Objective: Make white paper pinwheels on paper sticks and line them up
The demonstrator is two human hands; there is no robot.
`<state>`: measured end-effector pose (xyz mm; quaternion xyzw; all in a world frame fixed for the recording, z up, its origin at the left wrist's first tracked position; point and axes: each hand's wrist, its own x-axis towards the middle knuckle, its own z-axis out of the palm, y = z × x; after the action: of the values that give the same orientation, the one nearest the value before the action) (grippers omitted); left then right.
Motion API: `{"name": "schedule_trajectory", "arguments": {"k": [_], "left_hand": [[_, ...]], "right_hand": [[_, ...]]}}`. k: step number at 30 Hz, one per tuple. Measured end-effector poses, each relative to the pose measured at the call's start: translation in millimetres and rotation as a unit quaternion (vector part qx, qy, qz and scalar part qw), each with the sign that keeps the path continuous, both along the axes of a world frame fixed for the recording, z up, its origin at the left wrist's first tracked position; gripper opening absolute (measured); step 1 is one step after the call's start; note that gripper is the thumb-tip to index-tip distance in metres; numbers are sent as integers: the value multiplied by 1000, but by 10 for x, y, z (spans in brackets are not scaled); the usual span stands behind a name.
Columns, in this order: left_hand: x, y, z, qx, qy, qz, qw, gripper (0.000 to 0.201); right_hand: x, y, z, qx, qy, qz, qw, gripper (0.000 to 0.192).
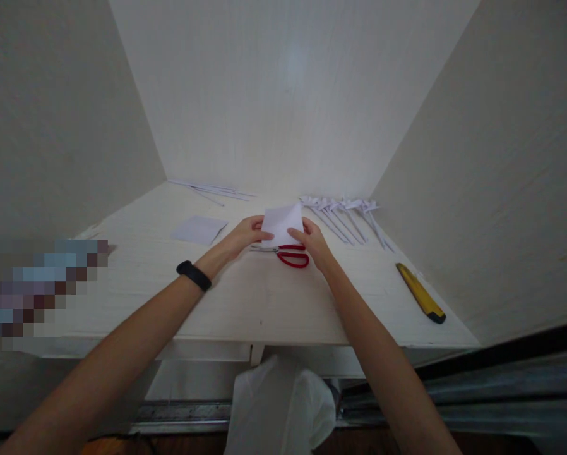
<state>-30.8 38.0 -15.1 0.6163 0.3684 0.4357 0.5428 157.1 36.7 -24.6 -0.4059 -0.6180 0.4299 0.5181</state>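
Note:
A small white sheet of paper (282, 223) is held up just above the white table (245, 303), near its middle. My left hand (248, 232) grips the sheet's left edge, and my right hand (313, 240) grips its right edge. A black band sits on my left wrist. Red-handled scissors (290, 254) lie on the table right under the paper, between my two hands.
Another white sheet (199, 229) lies to the left. Several folded white paper pieces (347, 218) lie in a row at the back right, thin paper strips (214, 189) at the back wall. A yellow utility knife (420, 292) lies at the right edge. Walls enclose three sides.

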Motion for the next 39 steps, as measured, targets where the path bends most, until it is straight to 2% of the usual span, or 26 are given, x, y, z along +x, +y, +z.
{"name": "schedule_trajectory", "arguments": {"k": [4,9,13,18,22,25,28,32,36,39], "left_hand": [[45,-45,13,17,39,-10,999,28],[61,-70,25,42,57,26,997,16],[77,-76,23,49,61,45,996,22],[118,-105,19,14,38,59,997,30],[112,-92,-35,-21,16,57,998,27],[109,-80,-76,-47,-22,47,998,21],[118,-79,-76,-62,-75,43,994,16],[113,-62,-27,-63,-138,42,988,14],[82,-45,53,-58,-164,17,985,12],[63,-64,111,-75,-176,-12,981,16]], "right_hand": [[-32,2,-52,-4,-15,-17,1000,37],[-45,17,-96,8,-54,-55,997,31],[-66,-1,-74,38,-82,-79,993,29],[-102,-44,-53,96,-156,-109,977,23],[-117,-87,-33,175,-240,-120,947,13],[-126,-125,-2,224,-289,-101,925,13],[-133,-156,31,272,-345,-73,895,25],[-120,-161,30,340,-449,-56,825,49],[-80,-125,-5,348,-481,-60,802,66],[-55,-107,-14,342,-499,-68,794,71]]}}
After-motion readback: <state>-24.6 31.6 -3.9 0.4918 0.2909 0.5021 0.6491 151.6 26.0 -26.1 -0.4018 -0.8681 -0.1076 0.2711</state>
